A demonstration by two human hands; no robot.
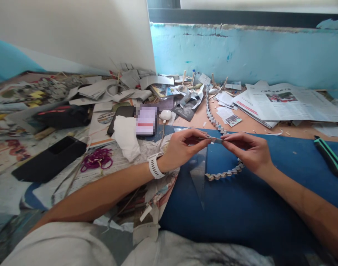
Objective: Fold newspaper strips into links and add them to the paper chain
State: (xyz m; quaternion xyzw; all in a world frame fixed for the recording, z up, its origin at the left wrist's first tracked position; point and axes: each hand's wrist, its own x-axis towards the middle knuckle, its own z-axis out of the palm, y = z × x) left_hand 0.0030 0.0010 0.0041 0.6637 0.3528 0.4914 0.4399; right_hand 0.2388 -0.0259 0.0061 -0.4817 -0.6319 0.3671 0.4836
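My left hand point(184, 149) and my right hand point(249, 149) meet above the blue mat point(229, 210), both closed in a pinch. Between their fingertips stretches a small grey folded paper strip point(217, 140). A zigzag chain of folded paper point(212, 119) runs from the back of the table toward my hands. Its lower end point(225, 174) curves out from under my right hand and lies on the mat. Whether the strip joins the chain is hidden by my fingers. Left of that end lies a clear set square point(199, 171).
Left of the mat are a white tissue point(126, 137), a phone with a lit screen point(146, 120), purple cord point(96, 159) and a black power bank point(49, 159). A green-black utility knife point(330, 157) lies at right. Newspapers point(290, 99) and paper scraps cover the back.
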